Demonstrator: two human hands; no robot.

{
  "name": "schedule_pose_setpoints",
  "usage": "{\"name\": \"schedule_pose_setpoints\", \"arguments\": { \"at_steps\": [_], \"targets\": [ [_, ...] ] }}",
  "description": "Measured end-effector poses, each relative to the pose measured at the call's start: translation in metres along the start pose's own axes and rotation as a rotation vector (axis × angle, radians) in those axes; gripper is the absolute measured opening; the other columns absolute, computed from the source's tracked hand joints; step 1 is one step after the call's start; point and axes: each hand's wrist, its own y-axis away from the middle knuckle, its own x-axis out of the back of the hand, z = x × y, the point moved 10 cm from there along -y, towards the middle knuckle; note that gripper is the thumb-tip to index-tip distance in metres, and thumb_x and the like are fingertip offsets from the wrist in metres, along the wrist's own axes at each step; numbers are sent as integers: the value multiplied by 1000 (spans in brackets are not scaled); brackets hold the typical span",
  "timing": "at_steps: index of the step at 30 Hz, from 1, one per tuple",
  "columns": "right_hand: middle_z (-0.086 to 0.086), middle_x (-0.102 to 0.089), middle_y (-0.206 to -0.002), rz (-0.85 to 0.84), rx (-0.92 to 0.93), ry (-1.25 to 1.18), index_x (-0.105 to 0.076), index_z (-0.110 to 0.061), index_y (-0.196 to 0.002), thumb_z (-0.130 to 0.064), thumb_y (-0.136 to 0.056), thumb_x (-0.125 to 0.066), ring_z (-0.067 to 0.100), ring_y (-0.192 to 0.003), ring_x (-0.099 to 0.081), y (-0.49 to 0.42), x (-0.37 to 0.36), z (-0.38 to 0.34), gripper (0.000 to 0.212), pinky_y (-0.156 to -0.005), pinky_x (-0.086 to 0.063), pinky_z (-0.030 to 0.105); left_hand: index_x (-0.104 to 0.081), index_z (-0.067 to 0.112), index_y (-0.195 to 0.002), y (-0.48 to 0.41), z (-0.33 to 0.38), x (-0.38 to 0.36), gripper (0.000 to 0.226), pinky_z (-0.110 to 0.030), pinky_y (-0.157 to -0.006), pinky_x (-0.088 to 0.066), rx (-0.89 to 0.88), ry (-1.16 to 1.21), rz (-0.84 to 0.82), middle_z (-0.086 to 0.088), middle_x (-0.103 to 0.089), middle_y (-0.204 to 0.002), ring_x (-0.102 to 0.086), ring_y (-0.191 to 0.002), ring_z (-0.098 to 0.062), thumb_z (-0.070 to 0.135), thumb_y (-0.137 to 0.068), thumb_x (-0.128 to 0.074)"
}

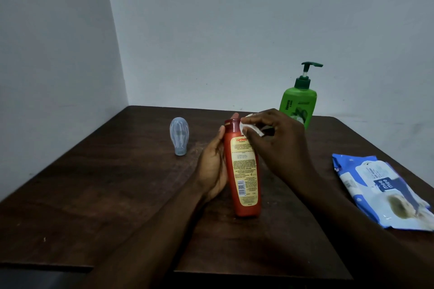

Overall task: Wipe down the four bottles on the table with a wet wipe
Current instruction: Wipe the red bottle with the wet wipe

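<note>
A tall red bottle [244, 171] with a cream label stands on the dark wooden table [117, 195] at the middle. My left hand [212, 166] grips its left side, fingers wrapped behind it. My right hand [274, 145] pinches a white wet wipe [250, 126] against the bottle's red cap and shoulder. A green pump bottle [299, 103] stands at the back right, partly behind my right hand. A small pale blue translucent bottle [179, 135] stands upside down on its cap at the back left. No other bottle shows in view.
A blue and white wet-wipe pack [380, 192] lies flat at the table's right edge. The table sits in a corner between two pale walls [58, 54]. Its front edge has a stepped notch at the lower left.
</note>
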Motion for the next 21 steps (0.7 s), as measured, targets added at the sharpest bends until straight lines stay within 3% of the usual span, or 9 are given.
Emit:
{"name": "schedule_pose_setpoints", "arguments": {
  "at_steps": [2, 5, 8, 12, 15, 18, 21],
  "targets": [
    [-1, -72, -102, -13, 59, 19, -77, -16, -105, -13, -85, -76, 5, -89, -65, 1, -2, -7, 20, -79, -53, 18, -73, 30, -120, -2, 0, -1, 41, -42, -96, -54, -7, 27, -18, -11, -71, -124, -68, -115, -23, 43, -104, -38],
    [3, -73, -104, -54, 160, 69, -77, -13, -105, -11, -85, -76, 13, -96, -65, 10, -7, -20, 20, -86, -50, 21, -64, 18, -132, -2, 0, -4, 42, -43, -96, -54, -15, 115, -47, -17, -67, -126, -66, -116, -27, 38, -105, -40],
    [7, -73, -104, -101, 229, 97, -78, -10, -104, -8, -84, -76, 21, -98, -66, 20, -15, -29, 20, -87, -53, 34, -70, 9, -124, 0, -1, -8, 46, -44, -100, -54, 8, 150, -72, -20, -69, -122, -66, -115, -29, 38, -103, -42],
    [4, -73, -103, -149, 286, 78, -78, -13, -103, -7, -81, -80, 19, -97, -66, 38, -21, -34, 22, -85, -54, 33, -77, 21, -115, 3, -2, -15, 51, -38, -102, -52, 33, 145, -113, -12, -71, -123, -66, -116, -21, 42, -104, -31],
    [2, -72, -104, -201, 321, 67, -78, -14, -103, -7, -80, -81, 18, -99, -65, 58, -25, -33, 24, -87, -54, 32, -77, 22, -114, 3, -2, -11, 47, -39, -104, -48, 48, 126, -78, -13, -72, -118, -67, -112, -22, 44, -100, -38],
    [-1, -71, -108, -279, 334, 100, -78, -16, -104, -11, -80, -81, 16, -103, -64, 78, -29, -26, 25, -89, -54, 31, -58, 10, -135, 3, -5, -9, 55, -45, -104, -46, 79, 123, -51, -19, -69, -120, -62, -115, -31, 47, -97, -44],
    [-3, -72, -109, -345, 380, 111, -78, -18, -103, -16, -82, -77, 14, -103, -63, 101, -33, -20, 20, -90, -49, 20, -34, 10, -153, 4, -4, -11, 67, -49, -101, -48, 92, 95, -34, -24, -55, -135, -56, -119, -34, 47, -98, -41]
  ]
}}
